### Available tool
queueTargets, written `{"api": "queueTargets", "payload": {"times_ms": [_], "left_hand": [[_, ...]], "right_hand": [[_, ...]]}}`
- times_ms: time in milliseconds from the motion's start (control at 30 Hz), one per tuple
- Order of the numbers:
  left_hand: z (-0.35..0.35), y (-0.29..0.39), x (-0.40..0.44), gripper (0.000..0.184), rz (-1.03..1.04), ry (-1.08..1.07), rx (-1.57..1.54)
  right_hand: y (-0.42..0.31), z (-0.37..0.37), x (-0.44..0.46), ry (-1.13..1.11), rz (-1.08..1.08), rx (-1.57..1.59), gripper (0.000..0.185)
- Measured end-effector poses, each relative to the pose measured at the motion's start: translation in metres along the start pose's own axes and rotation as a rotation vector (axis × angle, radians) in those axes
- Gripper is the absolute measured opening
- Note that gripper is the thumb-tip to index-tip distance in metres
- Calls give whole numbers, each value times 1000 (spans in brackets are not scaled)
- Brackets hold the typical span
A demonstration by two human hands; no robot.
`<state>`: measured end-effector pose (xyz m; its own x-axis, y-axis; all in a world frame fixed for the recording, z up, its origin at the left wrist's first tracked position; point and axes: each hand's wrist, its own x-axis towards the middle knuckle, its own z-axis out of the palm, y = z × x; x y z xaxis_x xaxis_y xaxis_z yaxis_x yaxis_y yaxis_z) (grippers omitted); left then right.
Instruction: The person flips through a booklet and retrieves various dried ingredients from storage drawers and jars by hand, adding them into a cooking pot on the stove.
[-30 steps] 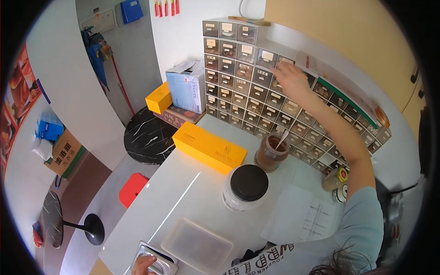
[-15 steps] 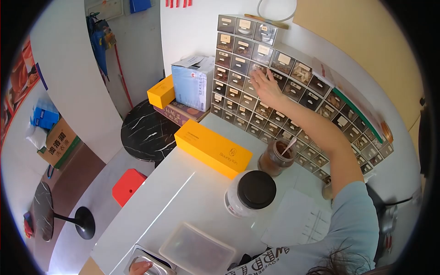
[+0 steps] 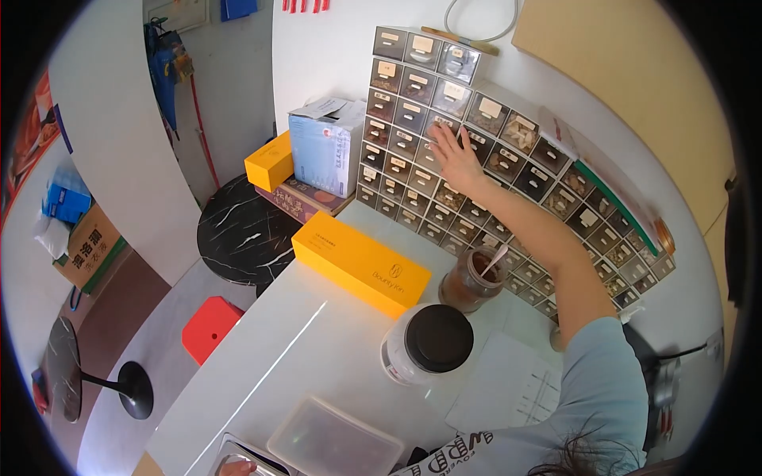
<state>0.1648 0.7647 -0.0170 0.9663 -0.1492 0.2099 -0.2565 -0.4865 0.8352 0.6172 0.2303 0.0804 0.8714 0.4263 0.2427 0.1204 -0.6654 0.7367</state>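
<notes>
Head view, the only one here: the right hand [image 3: 459,164] is up against the face of this big drawer cabinet [image 3: 414,151], fingers splayed apart, sitting over the left half of it. The tips overlap the lower part of a labelled drawer [image 3: 442,121], third row down and third from the left, but honestly can't tell if they're touching it or just hovering in front. Left hand [image 3: 236,467] is way down at the bottom edge, mostly cut off, over a shiny metal container [image 3: 252,451]; can't tell whether it's gripping that or just resting there. Right beside the container there's a flat translucent box [image 3: 337,435] on the white table [image 3: 317,361]. Further back you've got a jar with a black lid [image 3: 439,339], and just behind it, close to the drawers, a jar of brown stuff [image 3: 467,287] with a spoon [image 3: 495,259] sticking out at a tilt. A long yellow box [image 3: 359,266] lies to the left of those two, and a white sheet of paper [image 3: 502,381] is lying to the right of the black-lidded jar, partly behind the light blue sleeve [image 3: 599,381].
</notes>
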Motion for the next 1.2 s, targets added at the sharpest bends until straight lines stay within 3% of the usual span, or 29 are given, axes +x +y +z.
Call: {"api": "queueTargets", "payload": {"times_ms": [67,133,167,267,300,600,700,1067,1200], "left_hand": [[8,6,-1,48,-85,57,-50],[9,24,14,45,104,154,65],[26,35,15,44,94,339,86],[18,37,20,45,129,288,39],[28,34,16,51,64,385,-43],[30,37,16,51,-15,392,34],[30,34,15,50,-40,382,36],[30,11,22,46,-59,357,44],[32,7,27,44,-43,355,43]], "right_hand": [[3,1,-1,11,-8,9,53],[2,2,-1,15,-24,-8,53],[0,1,0,-21,-14,-58,53],[-3,7,1,-19,-5,-52,54],[-4,9,1,2,-2,-59,54],[-19,17,4,75,80,-36,63],[-35,6,-3,-107,146,-16,64],[-79,52,-25,-61,-135,-53,59],[-85,57,-15,11,-119,14,58]]}}
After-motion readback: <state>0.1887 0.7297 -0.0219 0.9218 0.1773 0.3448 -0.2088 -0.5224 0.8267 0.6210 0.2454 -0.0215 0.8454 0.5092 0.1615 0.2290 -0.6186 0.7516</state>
